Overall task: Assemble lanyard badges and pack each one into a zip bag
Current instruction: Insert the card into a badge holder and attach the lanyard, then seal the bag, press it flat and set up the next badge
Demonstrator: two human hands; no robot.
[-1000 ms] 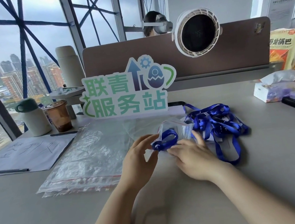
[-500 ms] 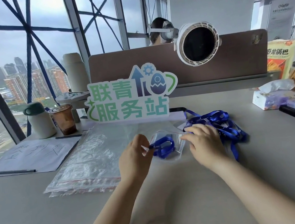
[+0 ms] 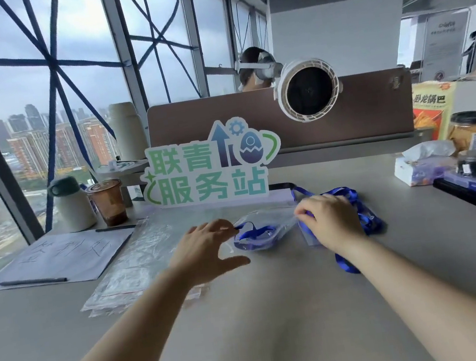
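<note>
Counting one zip bag (image 3: 275,216), one lanyard (image 3: 255,235) inside: our right hand (image 3: 328,219) pinching the bag, left hand (image 3: 200,246) spread, fingertips touching.

Desk (image 3: 279,312), far edge: green cut-out sign (image 3: 207,166) upright; brown partition (image 3: 367,110) behind it, white round fan (image 3: 308,89) mounted at its top. Far left corner: lidded flask (image 3: 70,204), plastic cup (image 3: 108,202) of brown drink just beside it. Left edge: handwritten paper sheet (image 3: 58,257), pen (image 3: 32,281) lying on it. Right edge: tissue box (image 3: 421,166), snack bag (image 3: 431,110), jar (image 3: 468,129).
</note>
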